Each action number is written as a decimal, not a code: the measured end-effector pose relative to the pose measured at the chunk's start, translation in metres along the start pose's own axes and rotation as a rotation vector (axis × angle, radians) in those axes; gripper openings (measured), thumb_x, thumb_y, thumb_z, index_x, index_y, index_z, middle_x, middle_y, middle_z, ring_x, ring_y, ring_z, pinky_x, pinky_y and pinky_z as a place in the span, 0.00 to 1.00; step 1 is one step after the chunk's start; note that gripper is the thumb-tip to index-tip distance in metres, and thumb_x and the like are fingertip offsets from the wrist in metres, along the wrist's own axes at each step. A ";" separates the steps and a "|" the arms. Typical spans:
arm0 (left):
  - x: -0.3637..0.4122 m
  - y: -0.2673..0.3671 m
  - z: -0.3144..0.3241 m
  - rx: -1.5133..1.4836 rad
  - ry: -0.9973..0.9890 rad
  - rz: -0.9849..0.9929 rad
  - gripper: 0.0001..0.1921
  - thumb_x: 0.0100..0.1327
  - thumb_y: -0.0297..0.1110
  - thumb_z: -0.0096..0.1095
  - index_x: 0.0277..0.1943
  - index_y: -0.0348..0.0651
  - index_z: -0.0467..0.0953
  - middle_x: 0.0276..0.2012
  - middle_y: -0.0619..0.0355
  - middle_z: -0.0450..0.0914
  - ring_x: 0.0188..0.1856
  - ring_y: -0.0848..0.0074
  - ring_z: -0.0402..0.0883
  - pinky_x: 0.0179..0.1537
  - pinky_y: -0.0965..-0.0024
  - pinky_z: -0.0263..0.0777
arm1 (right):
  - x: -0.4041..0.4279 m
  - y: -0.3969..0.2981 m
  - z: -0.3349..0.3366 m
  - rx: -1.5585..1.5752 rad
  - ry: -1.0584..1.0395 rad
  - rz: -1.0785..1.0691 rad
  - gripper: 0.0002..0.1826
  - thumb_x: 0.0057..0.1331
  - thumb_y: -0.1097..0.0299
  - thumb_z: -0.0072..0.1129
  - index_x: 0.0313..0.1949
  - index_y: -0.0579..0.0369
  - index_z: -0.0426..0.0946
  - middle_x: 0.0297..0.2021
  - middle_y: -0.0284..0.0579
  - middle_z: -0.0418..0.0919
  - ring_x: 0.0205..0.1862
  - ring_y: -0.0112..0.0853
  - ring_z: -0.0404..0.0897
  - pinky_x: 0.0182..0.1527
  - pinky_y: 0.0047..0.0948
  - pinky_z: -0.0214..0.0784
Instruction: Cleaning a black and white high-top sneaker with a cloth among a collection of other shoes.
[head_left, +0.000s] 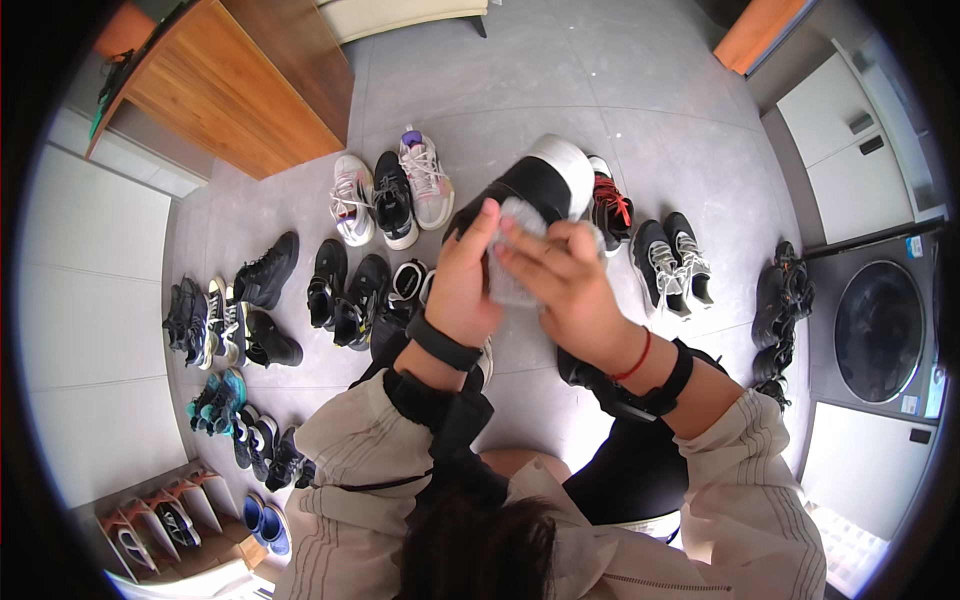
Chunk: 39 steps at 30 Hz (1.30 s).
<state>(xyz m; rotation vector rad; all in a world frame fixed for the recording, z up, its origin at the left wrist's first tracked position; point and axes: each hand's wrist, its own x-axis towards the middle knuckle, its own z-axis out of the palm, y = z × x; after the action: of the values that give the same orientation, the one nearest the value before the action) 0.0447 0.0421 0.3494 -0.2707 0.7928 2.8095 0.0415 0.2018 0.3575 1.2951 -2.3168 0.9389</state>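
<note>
A black shoe with a white toe (529, 180) is raised above the floor in front of me. My left hand (465, 277) is at its near left side, thumb up; most of its grip on the shoe is hidden. A light grey fuzzy cloth (514, 277) lies between my hands, against the shoe. My right hand (574, 289) holds the cloth, its fingers pressed onto it and slightly blurred. Just right of the raised shoe, a black shoe with red laces (611, 202) stands on the floor.
Pink and white sneakers (426, 180) stand beyond my left hand, with several black shoes (367, 300) nearer. Grey-laced sneakers (664, 262) are at the right. More shoes line the left cabinets (97, 300). A wooden cabinet (232, 90) is at the upper left, a front-loading washing machine (877, 330) at the right.
</note>
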 end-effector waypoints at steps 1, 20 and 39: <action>0.002 0.002 -0.005 -0.029 0.047 0.041 0.21 0.72 0.43 0.55 0.58 0.34 0.72 0.51 0.54 0.81 0.52 0.71 0.80 0.55 0.68 0.73 | -0.009 0.001 0.006 0.003 -0.008 -0.019 0.25 0.46 0.82 0.58 0.47 0.55 0.82 0.55 0.43 0.79 0.45 0.41 0.71 0.47 0.34 0.70; -0.009 0.014 -0.003 -0.021 0.128 0.133 0.17 0.73 0.43 0.52 0.55 0.39 0.74 0.47 0.55 0.81 0.49 0.69 0.81 0.52 0.66 0.76 | 0.017 0.003 0.005 -0.292 0.120 -0.223 0.28 0.50 0.78 0.57 0.54 0.55 0.79 0.61 0.41 0.74 0.46 0.44 0.69 0.48 0.35 0.70; -0.008 0.027 0.004 0.039 0.260 0.264 0.16 0.64 0.33 0.68 0.52 0.36 0.76 0.47 0.54 0.83 0.47 0.71 0.84 0.49 0.68 0.79 | 0.036 0.024 -0.031 -0.046 0.201 -0.162 0.34 0.39 0.83 0.54 0.53 0.62 0.77 0.59 0.47 0.76 0.42 0.44 0.71 0.47 0.35 0.69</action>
<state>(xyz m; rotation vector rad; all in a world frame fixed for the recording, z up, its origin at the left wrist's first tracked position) 0.0447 0.0202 0.3678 -0.5734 1.0046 3.0395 0.0008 0.2092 0.3905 1.2842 -2.0375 0.9114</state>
